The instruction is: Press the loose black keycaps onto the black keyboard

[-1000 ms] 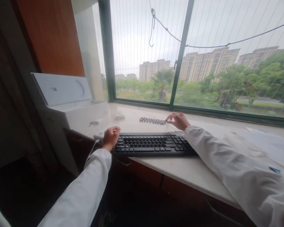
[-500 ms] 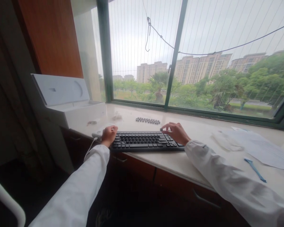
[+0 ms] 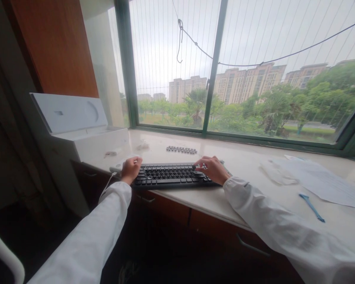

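A black keyboard (image 3: pixel 168 182) lies along the front of the white counter, and in its middle rows the keycaps are off, leaving dark sockets. My right hand (image 3: pixel 213 169) is over the right part of the keyboard, thumb and finger pinching a small dark keycap (image 3: pixel 194 167) just above the keys. At the keyboard's left end my left hand (image 3: pixel 131 170) is closed in a fist against it; whatever its fingers hold is hidden. Behind the keyboard, several loose keycaps (image 3: pixel 181 150) stand in neat rows on the counter.
An opened white box (image 3: pixel 97 142) stands at the left. On the right are a sheet of paper (image 3: pixel 328 181), a crumpled clear bag (image 3: pixel 278 171) and a blue tool (image 3: pixel 312 208). A white cable (image 3: pixel 107 185) hangs by my left wrist. A window with a green frame (image 3: pixel 205 133) closes off the back.
My right hand has carried the keycap from behind the keyboard's upper edge down and left over the keys. The left hand keeps its place at the keyboard; the view has shifted slightly.
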The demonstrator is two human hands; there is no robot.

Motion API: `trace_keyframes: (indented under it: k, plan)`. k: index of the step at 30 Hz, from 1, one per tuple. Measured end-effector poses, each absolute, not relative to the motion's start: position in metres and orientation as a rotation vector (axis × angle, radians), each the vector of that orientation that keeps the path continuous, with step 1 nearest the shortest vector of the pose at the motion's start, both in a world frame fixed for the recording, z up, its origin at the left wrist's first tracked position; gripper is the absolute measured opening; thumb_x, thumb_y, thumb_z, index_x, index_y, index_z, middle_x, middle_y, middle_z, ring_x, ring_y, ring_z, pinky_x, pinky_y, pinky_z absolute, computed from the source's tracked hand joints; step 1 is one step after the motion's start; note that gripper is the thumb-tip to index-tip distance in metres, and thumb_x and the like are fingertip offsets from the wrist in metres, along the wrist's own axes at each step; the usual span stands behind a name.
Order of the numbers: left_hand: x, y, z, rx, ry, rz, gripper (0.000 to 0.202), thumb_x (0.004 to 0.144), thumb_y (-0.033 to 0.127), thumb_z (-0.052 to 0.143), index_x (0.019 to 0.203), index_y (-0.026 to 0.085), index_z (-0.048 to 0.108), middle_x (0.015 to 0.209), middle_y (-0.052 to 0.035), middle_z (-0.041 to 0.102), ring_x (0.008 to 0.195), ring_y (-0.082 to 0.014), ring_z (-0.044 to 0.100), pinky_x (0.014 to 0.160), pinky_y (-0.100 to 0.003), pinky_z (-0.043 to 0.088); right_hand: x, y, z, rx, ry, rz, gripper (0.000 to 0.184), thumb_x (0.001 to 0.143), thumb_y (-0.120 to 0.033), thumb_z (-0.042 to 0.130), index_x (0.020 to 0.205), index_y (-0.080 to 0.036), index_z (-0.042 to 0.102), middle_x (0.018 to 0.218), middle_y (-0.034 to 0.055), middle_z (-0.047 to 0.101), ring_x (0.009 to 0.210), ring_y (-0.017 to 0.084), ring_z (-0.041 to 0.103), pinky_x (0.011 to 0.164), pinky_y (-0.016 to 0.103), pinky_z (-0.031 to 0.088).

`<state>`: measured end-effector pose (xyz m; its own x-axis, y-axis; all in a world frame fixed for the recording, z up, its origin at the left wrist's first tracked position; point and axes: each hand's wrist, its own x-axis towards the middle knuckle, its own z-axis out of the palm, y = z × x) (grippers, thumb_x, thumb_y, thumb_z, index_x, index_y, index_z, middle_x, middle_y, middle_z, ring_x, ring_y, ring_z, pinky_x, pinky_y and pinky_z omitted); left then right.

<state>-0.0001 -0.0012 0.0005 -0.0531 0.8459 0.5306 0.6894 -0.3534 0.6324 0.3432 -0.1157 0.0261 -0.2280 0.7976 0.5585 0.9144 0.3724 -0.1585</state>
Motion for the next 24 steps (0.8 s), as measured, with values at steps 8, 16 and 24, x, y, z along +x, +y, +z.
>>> trace_keyframes:
  k: [8, 16, 24]
  plan:
    - [0.0, -0.001, -0.001, 2.068, 1.613, 1.357, 0.037, 0.079, 0.045, 0.039, 0.058, 0.019, 0.057, 0.05, 0.0005, 0.049, 0.057, -0.0149, 0.047, 0.056, -0.024, 0.03, 0.341, -0.117, 0.023, -1.455, -2.103, -0.238, 0.018, 0.084, -0.038, 0.062, 0.094, -0.027, 0.071, 0.086, 0.0008, 0.069, 0.079, 0.016, 0.062, 0.087, 0.034, 0.035]
    - [0.005, -0.004, 0.009, 1.952, 1.54, 1.309, 0.034, 0.076, 0.044, 0.041, 0.056, 0.018, 0.048, 0.047, 0.0032, 0.04, 0.053, -0.0123, 0.041, 0.053, -0.023, 0.029, 0.343, -0.115, 0.021, -1.513, -2.085, -0.153, 0.017, 0.085, -0.033, 0.06, 0.096, -0.027, 0.071, 0.087, 0.0011, 0.069, 0.081, 0.016, 0.062, 0.087, 0.033, 0.036]
    - [0.051, -0.032, 0.043, 2.357, 1.352, 1.176, 0.04, 0.082, 0.045, 0.04, 0.056, 0.016, 0.052, 0.05, 0.0022, 0.043, 0.052, -0.0105, 0.039, 0.054, -0.023, 0.027, 0.343, -0.113, 0.018, -1.505, -2.041, -0.041, 0.018, 0.083, -0.031, 0.059, 0.092, -0.026, 0.073, 0.084, 0.001, 0.069, 0.078, 0.015, 0.061, 0.079, 0.028, 0.041]
